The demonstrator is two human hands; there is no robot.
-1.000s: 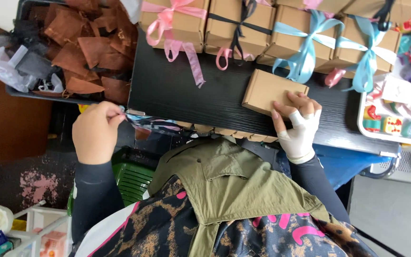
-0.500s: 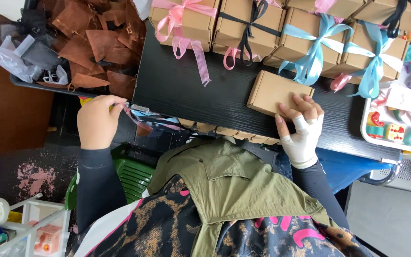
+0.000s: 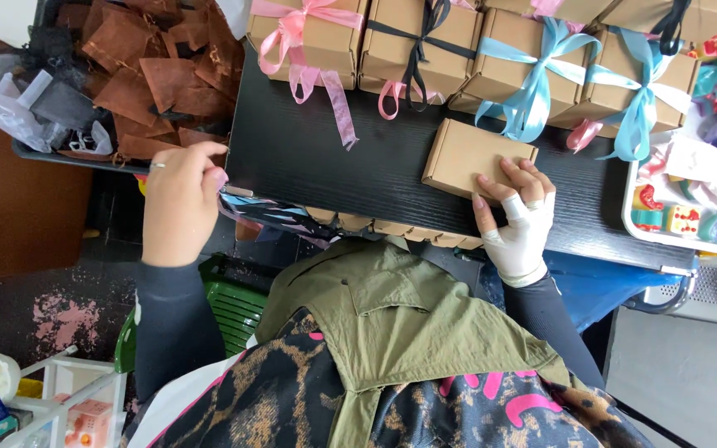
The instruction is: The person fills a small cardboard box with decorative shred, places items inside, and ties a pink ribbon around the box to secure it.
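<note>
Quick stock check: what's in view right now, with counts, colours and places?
plain box: one, brown, on table under right hand
ribboned boxes: at least five, brown with pink, black, blue ribbons, row along far edge
table: one, black, centre
pouches: many, brown, bin at left
tray: one, white, small colourful items, at right
ribbon: one, striped blue, at left hand
left hand: pinching ribbon at table edge
right hand: white wrap, resting on plain box

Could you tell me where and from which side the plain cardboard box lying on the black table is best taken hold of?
Probably by its two long sides, from above. The plain cardboard box lies flat and shut on the black table, with no ribbon, and its top is free. The right hand already rests on its near edge; the ribboned boxes crowd the far side.
</note>
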